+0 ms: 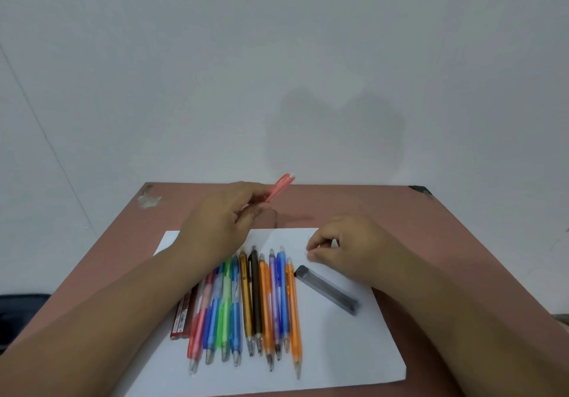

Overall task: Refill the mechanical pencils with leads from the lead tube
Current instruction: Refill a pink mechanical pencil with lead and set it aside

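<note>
left hand (221, 221) gripping pink pencil (278, 188) (raised), right hand (341, 247) fingers pinched

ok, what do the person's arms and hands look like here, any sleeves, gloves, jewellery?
Both forearms are bare as far as the frame shows, with no sleeve edge in view. The left hand and right hand are ungloved. No watch, bracelet or ring is visible on either, though some fingers are partly hidden. No markings or tape show on the arms.
</note>
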Tool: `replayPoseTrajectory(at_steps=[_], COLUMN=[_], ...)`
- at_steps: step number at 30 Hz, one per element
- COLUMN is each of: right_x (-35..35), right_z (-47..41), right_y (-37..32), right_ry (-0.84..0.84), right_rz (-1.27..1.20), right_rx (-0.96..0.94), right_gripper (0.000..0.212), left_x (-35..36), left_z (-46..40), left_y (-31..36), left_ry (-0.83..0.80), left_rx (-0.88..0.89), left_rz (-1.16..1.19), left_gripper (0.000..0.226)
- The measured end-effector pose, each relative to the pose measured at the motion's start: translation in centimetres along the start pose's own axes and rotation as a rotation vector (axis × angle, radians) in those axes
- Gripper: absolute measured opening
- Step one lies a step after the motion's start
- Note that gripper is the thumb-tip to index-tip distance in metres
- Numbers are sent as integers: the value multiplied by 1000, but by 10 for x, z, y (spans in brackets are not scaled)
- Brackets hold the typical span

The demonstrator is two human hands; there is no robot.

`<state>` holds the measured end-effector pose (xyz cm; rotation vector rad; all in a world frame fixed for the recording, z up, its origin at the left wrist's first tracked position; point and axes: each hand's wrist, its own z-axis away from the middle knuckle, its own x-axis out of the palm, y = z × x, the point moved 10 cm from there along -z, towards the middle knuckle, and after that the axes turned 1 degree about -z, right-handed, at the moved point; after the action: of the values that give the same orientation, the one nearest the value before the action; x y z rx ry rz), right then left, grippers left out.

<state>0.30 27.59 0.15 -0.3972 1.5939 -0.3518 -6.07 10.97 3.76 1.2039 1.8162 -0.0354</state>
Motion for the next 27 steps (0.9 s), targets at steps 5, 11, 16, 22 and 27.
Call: replayPoseTrajectory(at_steps=[5, 11, 16, 22, 27], right_x=[-6, -63, -75, -73, -73], right_z=[0, 31, 45, 47, 47], right_y=[-6, -18, -35, -47, -47], right_ry=[75, 533, 665, 684, 705], right_rz=[15, -406, -412, -268, -252], right_rx=[-48, -182, -353, -470, -472], right_gripper=[11, 12, 13, 8, 7], left_x=[0, 4, 6, 5, 6], left_z=[1, 1, 1, 2, 2], left_y=[1, 0, -1, 1, -1], left_ry=[-4, -19, -9, 12, -3], left_rx=[31, 120, 145, 172, 161], left_rz=[-35, -56, -65, -66, -65], left_gripper=[28, 33, 32, 30, 30])
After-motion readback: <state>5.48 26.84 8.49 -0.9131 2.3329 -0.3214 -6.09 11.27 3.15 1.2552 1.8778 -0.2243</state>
